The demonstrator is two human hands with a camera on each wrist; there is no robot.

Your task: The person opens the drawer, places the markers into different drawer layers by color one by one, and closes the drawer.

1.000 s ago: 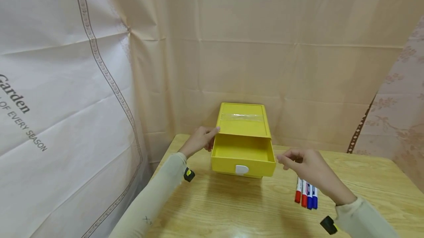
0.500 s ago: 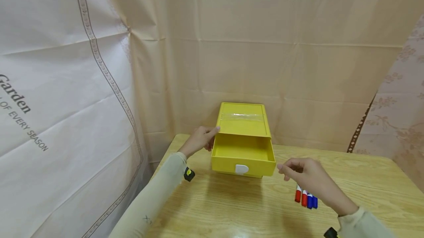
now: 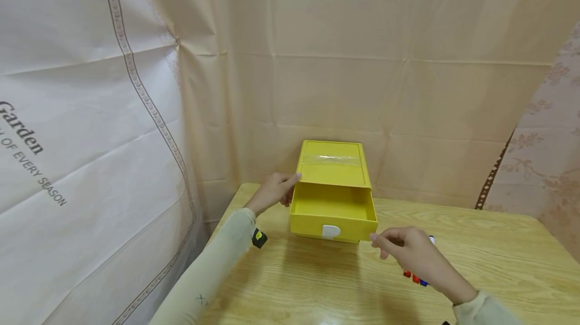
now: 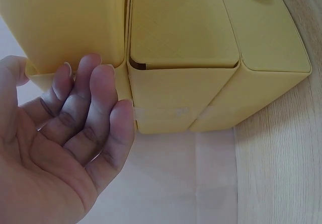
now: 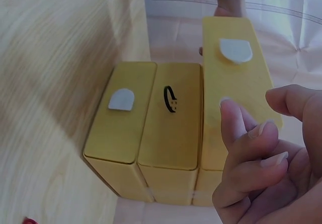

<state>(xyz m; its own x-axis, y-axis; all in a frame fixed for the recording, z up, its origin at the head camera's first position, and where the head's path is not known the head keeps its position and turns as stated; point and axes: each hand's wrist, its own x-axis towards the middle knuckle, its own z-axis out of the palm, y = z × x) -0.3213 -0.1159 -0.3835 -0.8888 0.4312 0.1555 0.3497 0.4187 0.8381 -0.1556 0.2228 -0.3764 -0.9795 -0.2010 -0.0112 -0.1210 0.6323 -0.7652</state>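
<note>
A yellow drawer unit stands on the table, its top drawer pulled out and nothing seen inside. That drawer has a white tab handle. My left hand is at the unit's left side, thumb at the upper edge. In the left wrist view its bent fingertips rest against the yellow side wall. My right hand hovers by the drawer's lower front right corner, holding nothing, fingers loosely bent. In the right wrist view its index fingertip overlaps the drawer front.
Red and blue capped markers lie on the wooden table, partly hidden behind my right hand. Below the top drawer are a middle drawer with a black loop and a bottom drawer with a white tab. Curtains hang behind.
My right hand has moved down and a little left, from beside the drawer to its lower corner, covering more of the markers. My left hand and the drawer stay put.
</note>
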